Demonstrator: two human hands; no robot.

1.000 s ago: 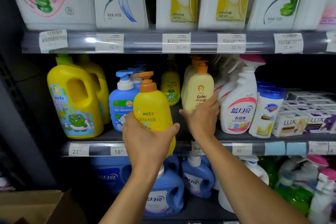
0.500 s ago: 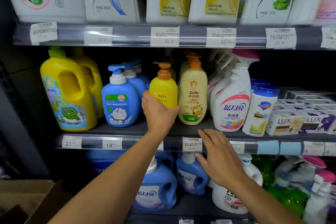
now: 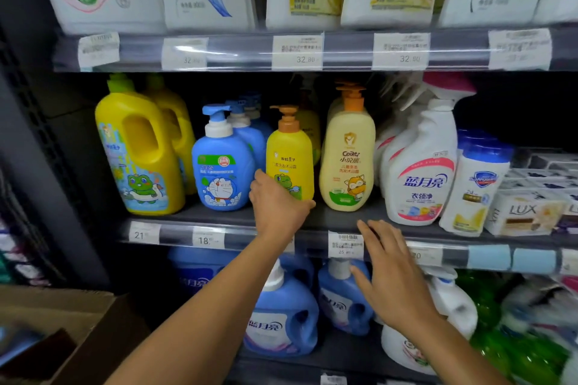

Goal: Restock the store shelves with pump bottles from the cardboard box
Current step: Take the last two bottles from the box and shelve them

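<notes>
The store shelves fill the view in three tiers: white refill pouches on the top tier, bottles on the middle one, blue detergent jugs on the bottom one. At the near left corner the cardboard box stands open; what is inside cannot be made out.

On the middle tier, from left to right, stand the yellow handled jugs, a row of blue pump bottles, the yellow pump bottle with a brown pump, a pale yellow Coati pump bottle, white spray bottles and Lux soap boxes.

The yellow pump bottle stands upright on the middle shelf, between the blue row and the Coati bottle, label facing out, with another like it behind. The left hand wraps its base, thumb on the left side and fingers curled under the right. The right hand hangs spread and empty in front of the shelf edge, near a price tag.

This bottle looks as good as placed; only the release remains. Whether more bottles wait in the box cannot be told.
</notes>
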